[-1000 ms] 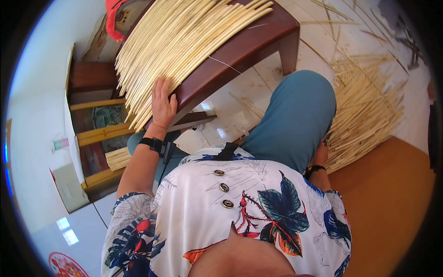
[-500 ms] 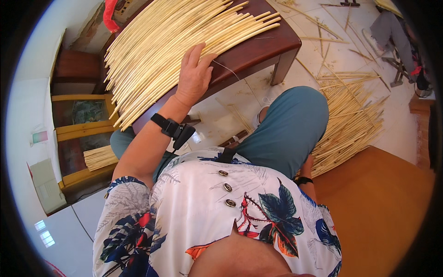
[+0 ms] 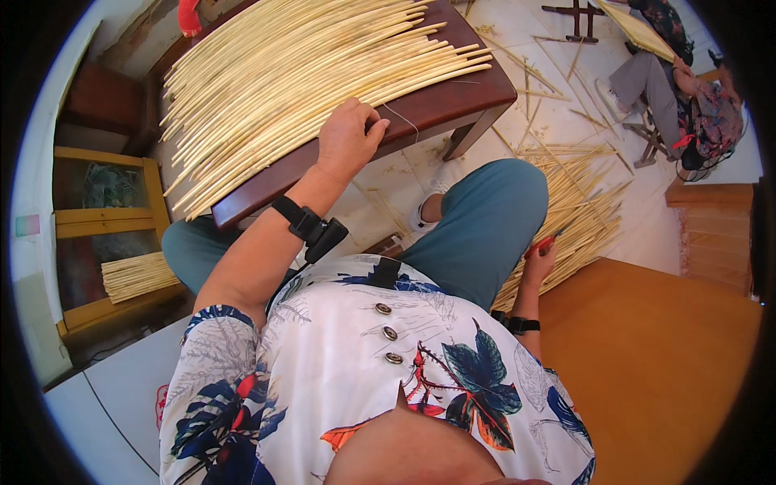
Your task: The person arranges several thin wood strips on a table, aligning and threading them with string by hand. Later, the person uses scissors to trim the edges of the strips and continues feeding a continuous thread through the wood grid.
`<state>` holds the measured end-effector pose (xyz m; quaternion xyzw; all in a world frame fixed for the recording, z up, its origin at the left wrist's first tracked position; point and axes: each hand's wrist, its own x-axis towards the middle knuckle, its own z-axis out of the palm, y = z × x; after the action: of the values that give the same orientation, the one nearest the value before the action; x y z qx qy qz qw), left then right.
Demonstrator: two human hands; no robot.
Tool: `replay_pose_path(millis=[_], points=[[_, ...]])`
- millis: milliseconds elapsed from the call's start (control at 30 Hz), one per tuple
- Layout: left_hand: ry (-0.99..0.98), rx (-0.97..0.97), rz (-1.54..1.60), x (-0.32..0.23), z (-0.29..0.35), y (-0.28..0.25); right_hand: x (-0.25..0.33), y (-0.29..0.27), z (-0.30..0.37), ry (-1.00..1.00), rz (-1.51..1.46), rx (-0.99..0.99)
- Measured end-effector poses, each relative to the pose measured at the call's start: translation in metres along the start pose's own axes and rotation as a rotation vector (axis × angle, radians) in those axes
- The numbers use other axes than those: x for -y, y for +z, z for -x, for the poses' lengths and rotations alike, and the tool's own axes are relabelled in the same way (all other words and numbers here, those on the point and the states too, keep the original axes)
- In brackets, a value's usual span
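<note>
Seated person seen from above, in a floral shirt and teal trousers. The right hand (image 3: 540,260) hangs low beside the right knee, its fingers clamped on a small red-handled tool (image 3: 546,242); the tool's working end cannot be made out. Just beyond it a loose heap of pale cane strips (image 3: 584,212) lies on the tiled floor (image 3: 566,113). The left hand (image 3: 349,139), a black band at its wrist, rests on the near edge of the dark wooden bench (image 3: 453,101), fingers curled together over the ends of the long pale canes (image 3: 299,73) that cover the benchtop in a fan. At left, a yellow wooden shelf (image 3: 109,218) holds a short bundle of cut canes (image 3: 137,275). Far right, another person (image 3: 687,89) sits on a stool with a flat woven panel (image 3: 638,28).
</note>
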<state>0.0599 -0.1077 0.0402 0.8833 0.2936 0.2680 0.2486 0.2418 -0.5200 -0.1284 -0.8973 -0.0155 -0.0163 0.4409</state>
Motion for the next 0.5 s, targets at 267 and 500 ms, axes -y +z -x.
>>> replay_pose_path(millis=[267, 500], points=[[0.058, -0.042, 0.015, 0.002, -0.001, 0.009, 0.177, -0.009, -0.011, -0.458, -0.316, 0.06], [0.283, 0.145, -0.032, 0.007, -0.004, 0.026, 0.248, 0.015, 0.029, -0.373, -0.469, 0.383]])
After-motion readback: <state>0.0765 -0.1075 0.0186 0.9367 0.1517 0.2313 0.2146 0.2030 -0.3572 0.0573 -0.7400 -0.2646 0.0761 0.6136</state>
